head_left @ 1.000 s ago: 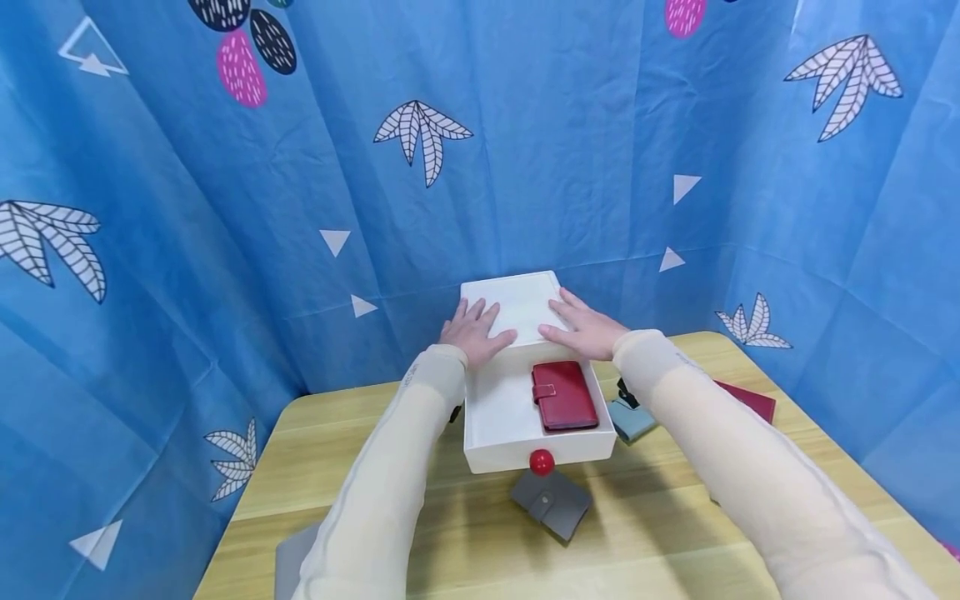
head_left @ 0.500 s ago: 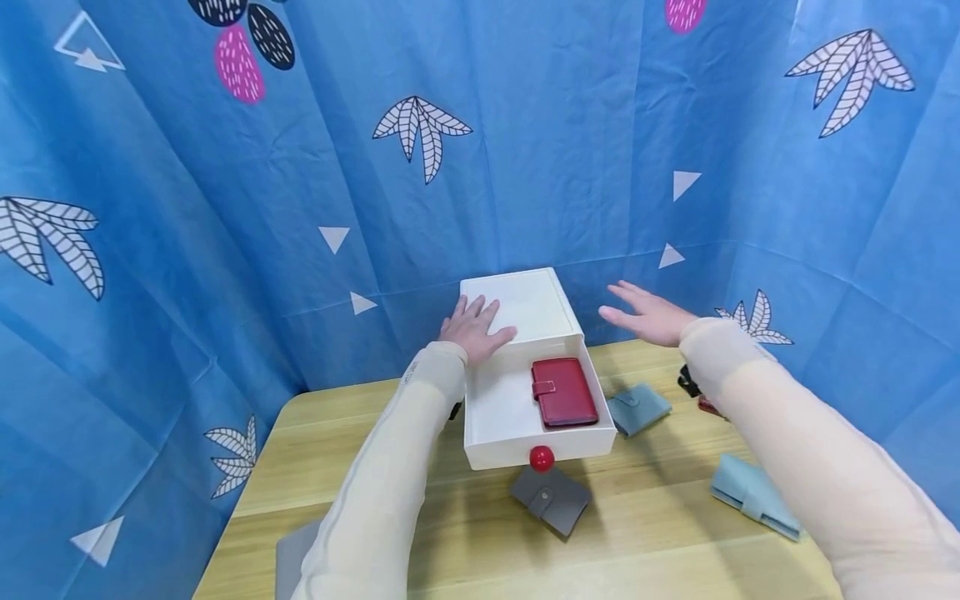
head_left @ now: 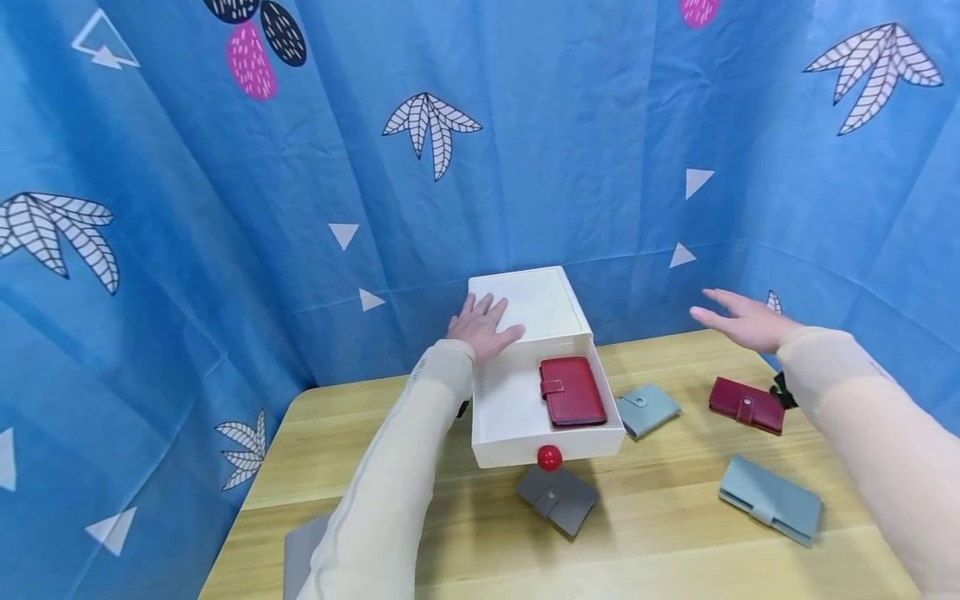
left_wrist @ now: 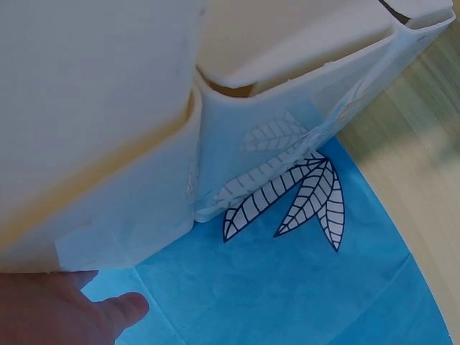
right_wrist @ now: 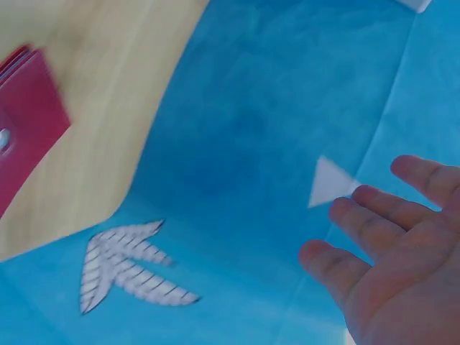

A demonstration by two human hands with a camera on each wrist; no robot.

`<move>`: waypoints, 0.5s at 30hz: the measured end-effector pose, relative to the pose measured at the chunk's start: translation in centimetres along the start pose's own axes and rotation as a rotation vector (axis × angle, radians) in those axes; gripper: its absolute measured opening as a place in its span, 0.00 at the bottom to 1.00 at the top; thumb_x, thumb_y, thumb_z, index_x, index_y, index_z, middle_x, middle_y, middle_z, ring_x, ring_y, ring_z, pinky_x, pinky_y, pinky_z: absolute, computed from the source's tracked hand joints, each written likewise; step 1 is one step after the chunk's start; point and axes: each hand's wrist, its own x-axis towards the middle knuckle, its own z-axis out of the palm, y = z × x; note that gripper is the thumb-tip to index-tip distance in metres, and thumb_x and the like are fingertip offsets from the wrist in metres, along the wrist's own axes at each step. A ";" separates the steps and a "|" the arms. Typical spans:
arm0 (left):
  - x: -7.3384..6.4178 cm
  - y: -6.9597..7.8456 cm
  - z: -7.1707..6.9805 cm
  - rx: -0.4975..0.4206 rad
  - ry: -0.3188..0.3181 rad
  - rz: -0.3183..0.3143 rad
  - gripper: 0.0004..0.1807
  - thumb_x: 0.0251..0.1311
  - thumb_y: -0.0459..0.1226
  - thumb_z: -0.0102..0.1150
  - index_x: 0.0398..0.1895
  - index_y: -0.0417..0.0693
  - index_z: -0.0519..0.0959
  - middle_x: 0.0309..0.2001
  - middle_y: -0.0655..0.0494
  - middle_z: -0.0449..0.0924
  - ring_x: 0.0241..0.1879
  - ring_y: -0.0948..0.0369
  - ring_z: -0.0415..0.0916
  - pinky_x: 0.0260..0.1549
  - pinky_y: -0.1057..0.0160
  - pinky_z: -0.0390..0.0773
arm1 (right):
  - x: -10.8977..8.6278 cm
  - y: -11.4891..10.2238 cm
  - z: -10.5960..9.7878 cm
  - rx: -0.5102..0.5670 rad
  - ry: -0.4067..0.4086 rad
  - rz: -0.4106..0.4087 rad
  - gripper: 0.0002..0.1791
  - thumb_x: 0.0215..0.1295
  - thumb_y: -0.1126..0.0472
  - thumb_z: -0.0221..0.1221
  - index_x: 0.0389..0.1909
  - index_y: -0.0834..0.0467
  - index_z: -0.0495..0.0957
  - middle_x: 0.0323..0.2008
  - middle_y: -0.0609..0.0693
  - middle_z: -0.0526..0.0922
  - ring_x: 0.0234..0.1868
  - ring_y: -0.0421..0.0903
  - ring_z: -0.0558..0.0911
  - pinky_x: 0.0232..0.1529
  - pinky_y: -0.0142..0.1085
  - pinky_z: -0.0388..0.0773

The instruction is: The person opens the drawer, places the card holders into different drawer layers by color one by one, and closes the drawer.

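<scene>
My left hand [head_left: 483, 327] rests with spread fingers on the top left edge of a white drawer box [head_left: 536, 304]. Its drawer [head_left: 506, 417] is pulled out toward me and has a round red knob [head_left: 550, 457]. Inside the drawer, on the right, lies a red wallet [head_left: 573, 392] with a strap closure. In the left wrist view the box's side [left_wrist: 287, 129] fills the upper part, with my thumb below it. My right hand [head_left: 746, 321] is in the air at the right, fingers extended and holding nothing, above a dark red wallet [head_left: 746, 405].
Right of the drawer lies a small blue-grey wallet [head_left: 648, 410]. Closer to me is a longer light-blue wallet [head_left: 772, 500]. A grey card holder [head_left: 558, 500] lies below the drawer front. A grey item [head_left: 303, 550] shows beside the left sleeve. Blue curtain [head_left: 525, 167] backs the wooden table [head_left: 337, 433].
My right hand has lifted off the box top and moved away to the right, uncovering the wallets on that side. The left hand stays on the box.
</scene>
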 end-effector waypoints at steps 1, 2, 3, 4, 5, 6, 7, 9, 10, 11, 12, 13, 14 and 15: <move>0.0 0.0 0.0 0.000 -0.002 0.001 0.43 0.62 0.69 0.34 0.77 0.62 0.47 0.77 0.55 0.41 0.75 0.49 0.27 0.68 0.40 0.43 | -0.3 0.6 0.0 -0.009 -0.001 0.009 0.47 0.71 0.35 0.40 0.74 0.67 0.41 0.71 0.74 0.40 0.69 0.74 0.42 0.60 0.71 0.42; 0.0 0.0 0.1 0.000 -0.004 0.002 0.43 0.62 0.69 0.34 0.77 0.62 0.47 0.77 0.55 0.41 0.75 0.49 0.27 0.68 0.40 0.43 | -0.5 1.2 0.1 -0.018 -0.003 0.011 0.47 0.72 0.35 0.40 0.74 0.68 0.41 0.71 0.75 0.41 0.69 0.75 0.43 0.60 0.72 0.42; -0.1 -0.1 0.1 -0.001 -0.006 0.002 0.43 0.62 0.69 0.34 0.77 0.62 0.47 0.77 0.55 0.41 0.75 0.49 0.28 0.68 0.40 0.43 | -0.8 1.8 0.2 -0.032 -0.003 0.015 0.47 0.72 0.35 0.40 0.73 0.69 0.42 0.70 0.76 0.41 0.68 0.76 0.43 0.59 0.72 0.43; -0.1 -0.1 0.2 -0.001 -0.009 0.001 0.43 0.62 0.69 0.34 0.77 0.62 0.47 0.77 0.55 0.41 0.75 0.49 0.27 0.68 0.40 0.43 | -1.1 2.4 0.3 -0.046 -0.004 0.022 0.47 0.71 0.35 0.40 0.73 0.69 0.42 0.70 0.76 0.42 0.68 0.76 0.44 0.59 0.73 0.43; -0.2 -0.1 0.2 -0.002 -0.011 -0.001 0.43 0.62 0.69 0.34 0.77 0.62 0.47 0.77 0.55 0.41 0.75 0.49 0.27 0.68 0.40 0.43 | -1.3 3.0 0.5 -0.060 -0.004 0.029 0.47 0.71 0.35 0.40 0.73 0.70 0.43 0.69 0.77 0.42 0.67 0.77 0.44 0.58 0.73 0.44; -0.3 -0.2 0.2 -0.001 -0.010 -0.004 0.43 0.62 0.69 0.34 0.77 0.62 0.47 0.77 0.55 0.41 0.75 0.49 0.27 0.68 0.40 0.44 | -1.6 3.6 0.7 -0.071 -0.004 0.031 0.47 0.72 0.36 0.41 0.73 0.70 0.43 0.69 0.78 0.43 0.67 0.78 0.45 0.58 0.73 0.44; -0.3 -0.2 0.3 0.000 -0.009 -0.006 0.43 0.62 0.69 0.34 0.77 0.63 0.47 0.77 0.55 0.41 0.75 0.49 0.28 0.68 0.40 0.44 | -1.8 4.2 0.9 -0.082 -0.003 0.036 0.47 0.71 0.36 0.41 0.73 0.70 0.44 0.68 0.78 0.44 0.66 0.78 0.45 0.58 0.73 0.45; -0.3 -0.3 0.2 0.001 -0.006 -0.010 0.43 0.62 0.69 0.34 0.77 0.63 0.47 0.77 0.56 0.41 0.75 0.49 0.27 0.68 0.40 0.44 | -2.4 5.3 1.3 -0.094 -0.007 0.045 0.47 0.71 0.36 0.43 0.72 0.71 0.45 0.67 0.79 0.45 0.65 0.79 0.47 0.57 0.73 0.46; -0.3 -0.3 0.2 0.004 -0.006 -0.008 0.43 0.62 0.69 0.34 0.77 0.63 0.47 0.77 0.56 0.41 0.75 0.49 0.27 0.68 0.40 0.44 | -2.6 5.8 1.6 -0.097 -0.008 0.047 0.47 0.71 0.37 0.44 0.71 0.72 0.45 0.67 0.80 0.46 0.64 0.80 0.48 0.56 0.74 0.47; -0.2 -0.3 0.2 0.004 -0.007 -0.007 0.43 0.62 0.69 0.34 0.77 0.63 0.47 0.77 0.56 0.40 0.75 0.49 0.27 0.68 0.40 0.44 | -2.9 6.3 1.8 -0.102 -0.009 0.045 0.47 0.71 0.37 0.44 0.71 0.73 0.46 0.66 0.80 0.47 0.64 0.80 0.49 0.56 0.74 0.48; -0.1 -0.3 0.2 0.003 -0.008 -0.006 0.44 0.62 0.69 0.34 0.77 0.63 0.47 0.77 0.56 0.40 0.75 0.49 0.27 0.68 0.40 0.43 | -3.1 6.8 2.1 -0.109 -0.008 0.042 0.47 0.71 0.38 0.45 0.71 0.74 0.47 0.66 0.81 0.48 0.63 0.80 0.50 0.55 0.74 0.50; 0.0 -0.3 0.1 0.003 -0.010 -0.006 0.44 0.62 0.70 0.33 0.77 0.63 0.46 0.77 0.57 0.40 0.75 0.49 0.26 0.68 0.40 0.43 | -3.3 7.2 2.3 -0.111 -0.010 0.043 0.47 0.71 0.38 0.46 0.70 0.74 0.48 0.65 0.81 0.48 0.63 0.80 0.50 0.55 0.74 0.50; 0.2 -0.3 0.1 0.005 -0.011 -0.006 0.44 0.61 0.70 0.33 0.77 0.63 0.46 0.77 0.57 0.40 0.75 0.50 0.26 0.68 0.40 0.42 | -3.4 7.6 2.6 -0.111 -0.012 0.044 0.47 0.71 0.38 0.46 0.70 0.74 0.48 0.65 0.81 0.49 0.62 0.81 0.50 0.55 0.74 0.51; 0.2 -0.4 0.1 0.007 -0.011 -0.007 0.44 0.61 0.70 0.33 0.77 0.64 0.46 0.77 0.57 0.40 0.75 0.50 0.26 0.68 0.40 0.42 | -3.5 7.9 2.9 -0.117 -0.012 0.043 0.47 0.71 0.38 0.46 0.70 0.74 0.49 0.65 0.81 0.49 0.62 0.81 0.51 0.54 0.74 0.52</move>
